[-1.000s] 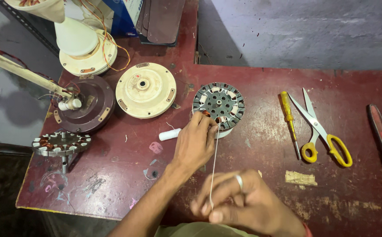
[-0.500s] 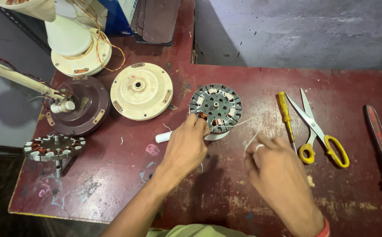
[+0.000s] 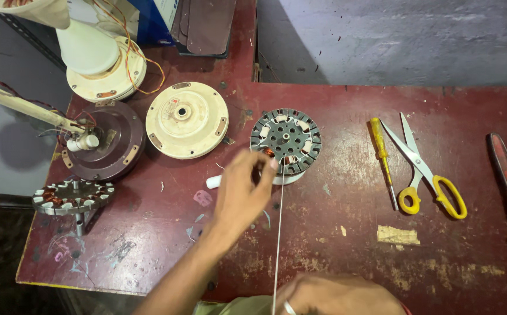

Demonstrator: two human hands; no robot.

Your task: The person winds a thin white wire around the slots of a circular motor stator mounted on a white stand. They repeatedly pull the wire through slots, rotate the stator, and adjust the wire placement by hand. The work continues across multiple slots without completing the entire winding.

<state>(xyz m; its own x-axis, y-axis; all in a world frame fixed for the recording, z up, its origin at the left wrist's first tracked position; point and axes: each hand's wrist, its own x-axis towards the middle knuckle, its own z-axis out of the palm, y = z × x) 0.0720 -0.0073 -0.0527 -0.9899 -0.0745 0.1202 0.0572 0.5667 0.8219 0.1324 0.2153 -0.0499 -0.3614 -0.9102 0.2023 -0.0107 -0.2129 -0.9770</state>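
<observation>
Now right hand (image 3: 335,294) back low, wire (image 3: 278,233) taut.

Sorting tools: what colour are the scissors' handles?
Yellow; the scissors show clearly in the head view.

right hand (image 3: 338,294) back near body — wire (image 3: 278,233) pulled taut again

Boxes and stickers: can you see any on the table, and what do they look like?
Box: back edge of the table, top of the view, blue and white, mostly cut off.
Small red sticker: on the round cream cover, tiny rectangle.
No screens or signs show.
</observation>
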